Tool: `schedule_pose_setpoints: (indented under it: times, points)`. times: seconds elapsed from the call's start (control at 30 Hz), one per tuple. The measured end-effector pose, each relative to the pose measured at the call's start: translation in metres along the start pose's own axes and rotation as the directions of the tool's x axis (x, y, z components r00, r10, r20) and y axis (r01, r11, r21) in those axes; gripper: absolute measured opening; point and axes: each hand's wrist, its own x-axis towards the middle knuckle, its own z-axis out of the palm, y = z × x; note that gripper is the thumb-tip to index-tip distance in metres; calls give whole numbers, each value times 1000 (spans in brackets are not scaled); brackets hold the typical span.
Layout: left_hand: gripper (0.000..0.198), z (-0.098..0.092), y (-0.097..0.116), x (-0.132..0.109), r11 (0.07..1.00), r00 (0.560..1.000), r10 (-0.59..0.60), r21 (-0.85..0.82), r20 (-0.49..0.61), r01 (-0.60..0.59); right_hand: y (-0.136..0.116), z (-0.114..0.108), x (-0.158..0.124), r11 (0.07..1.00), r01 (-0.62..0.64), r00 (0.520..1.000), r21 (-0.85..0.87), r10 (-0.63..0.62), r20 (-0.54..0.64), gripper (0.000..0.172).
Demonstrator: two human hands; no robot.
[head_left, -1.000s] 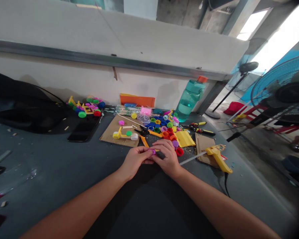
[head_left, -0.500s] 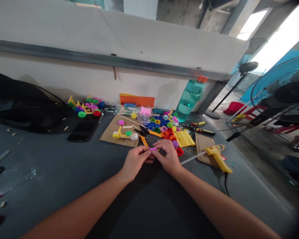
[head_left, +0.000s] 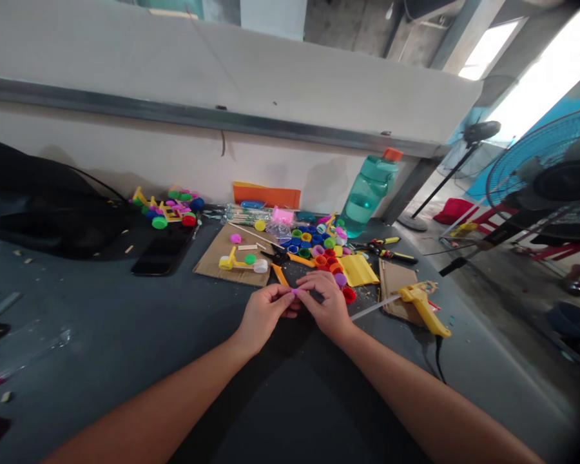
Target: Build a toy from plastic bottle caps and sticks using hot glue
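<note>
Between my fingertips is a small purple piece (head_left: 294,292), mostly covered, so its exact kind does not show. My left hand (head_left: 267,314) pinches it from the left, and my right hand (head_left: 327,304) pinches it from the right. Just beyond the hands lie pliers with orange handles (head_left: 280,275). A cardboard sheet (head_left: 207,263) to the left of them carries a small yellow and white toy vehicle (head_left: 241,261) with a green cap on it. Past my right hand, many coloured bottle caps (head_left: 321,260) are clustered, several red ones closest.
A yellow glue gun (head_left: 423,306) rests at right on cardboard, its cord trailing forward. Behind stand a teal water bottle (head_left: 367,193) and red-yellow cutters (head_left: 391,253). A black phone (head_left: 162,251) and assembled toys (head_left: 171,209) lie at left. Fans stand beyond the table (head_left: 125,361).
Less of the purple piece shows between my fingertips than before. Both hands stay almost in the same place.
</note>
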Motion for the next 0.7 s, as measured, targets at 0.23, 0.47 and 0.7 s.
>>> schedule_pose_setpoints:
  times: [0.23,0.47,0.7]
  points:
    - [24,1,4,0,999,999,-10,-43,-40,9,3,1,-1,1000,6,1000,-4,-6,1,3]
    - [23,1,4,-1,1000,999,1,-12,-37,-2,1,0,-1,1000,12,1000,16,-12,23,6]
    - [24,2,5,-1,1000,998,-13,-4,-54,13,-1,-1,0,1000,3,1000,16,-3,25,8]
